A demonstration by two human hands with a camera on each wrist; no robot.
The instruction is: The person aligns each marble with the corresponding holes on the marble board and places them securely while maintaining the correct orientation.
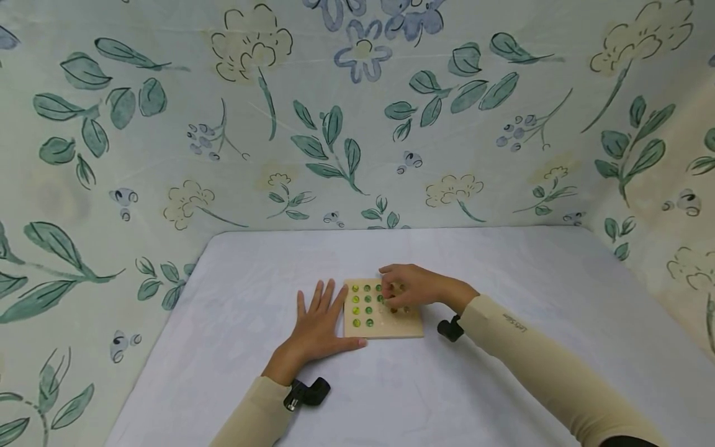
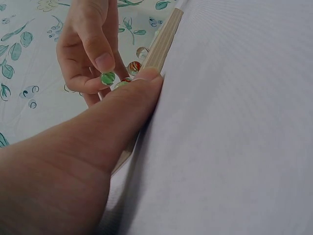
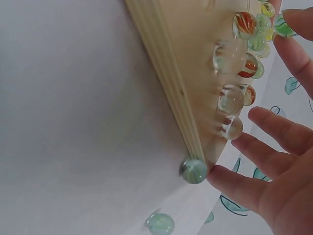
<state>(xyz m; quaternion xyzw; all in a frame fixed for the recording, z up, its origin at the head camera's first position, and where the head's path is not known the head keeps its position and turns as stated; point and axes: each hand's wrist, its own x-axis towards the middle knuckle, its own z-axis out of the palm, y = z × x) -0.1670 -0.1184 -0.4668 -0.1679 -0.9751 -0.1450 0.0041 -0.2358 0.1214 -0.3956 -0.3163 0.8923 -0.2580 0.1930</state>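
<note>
A square wooden board (image 1: 399, 328) lies on the white cloth with rows of glass marbles (image 1: 368, 310), yellow-green at its left and green beside them. My left hand (image 1: 318, 326) rests with spread fingers at the board's left side, its thumb along the front edge. Over the board's right half, my right hand (image 1: 418, 285) pinches a green marble (image 2: 107, 78) between thumb and forefinger. Below that grip, orange-red swirled marbles (image 3: 245, 24) and clear marbles (image 3: 231, 99) sit on the board, partly covered by the hand in the head view.
A pale green marble (image 3: 193, 170) sits by the board's corner, and another pale green marble (image 3: 160, 223) lies on the cloth. White cloth (image 1: 251, 267) covers the table. Floral fabric (image 1: 357, 124) hangs behind and at the sides.
</note>
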